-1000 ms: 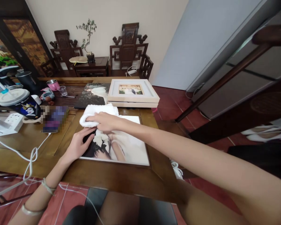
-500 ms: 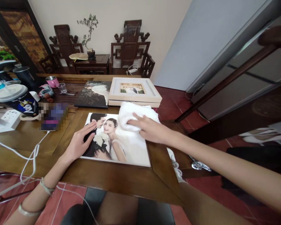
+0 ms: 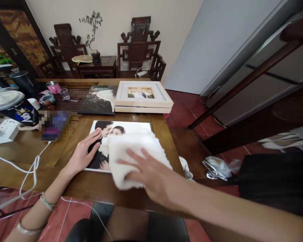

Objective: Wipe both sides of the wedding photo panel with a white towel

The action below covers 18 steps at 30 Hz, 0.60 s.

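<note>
Head view showed the right hand (image 3: 147,176) lying flat on a white towel (image 3: 135,153), its fingers (image 3: 131,156) spread and pressing down rather than pinching. The towel covered the near right part of a large wedding photo print (image 3: 121,126), which lay flat on the wooden worktop (image 3: 35,151) with its long axis running from nine to three o'clock. The left hand (image 3: 82,156) rested open on the print's nine o'clock edge, fingers together, pinning it. The towel sat under the right palm, at three o'clock from the left hand. At twelve o'clock lay a white framed photo (image 3: 142,95) beside a dark photo print (image 3: 98,101).
</note>
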### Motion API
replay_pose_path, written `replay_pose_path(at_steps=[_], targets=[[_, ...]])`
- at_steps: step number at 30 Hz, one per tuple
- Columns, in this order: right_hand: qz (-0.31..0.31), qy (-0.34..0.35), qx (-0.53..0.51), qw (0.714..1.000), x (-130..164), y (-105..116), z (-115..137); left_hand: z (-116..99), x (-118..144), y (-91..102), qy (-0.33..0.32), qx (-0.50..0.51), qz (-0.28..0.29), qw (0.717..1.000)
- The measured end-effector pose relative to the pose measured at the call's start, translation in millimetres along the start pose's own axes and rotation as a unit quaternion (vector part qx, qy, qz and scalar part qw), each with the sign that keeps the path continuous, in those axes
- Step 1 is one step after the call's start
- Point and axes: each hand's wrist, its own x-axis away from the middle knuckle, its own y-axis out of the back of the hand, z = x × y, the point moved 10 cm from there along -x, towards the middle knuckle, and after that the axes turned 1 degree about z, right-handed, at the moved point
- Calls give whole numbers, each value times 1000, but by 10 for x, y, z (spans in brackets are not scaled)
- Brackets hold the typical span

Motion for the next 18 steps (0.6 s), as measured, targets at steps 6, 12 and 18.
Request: replay_pose_path(at_steps=[6,12,18], targets=[[-105,-103,32,989,-75,479,-948,1,16,39,-7,12,-11,1000],[-89,-142,53,984,74,255,-722,33,21,43,-5,17,-19,1000],[95,-42,-28,994,208,-380,209,10,-3,25,-2,15,-16,1000]])
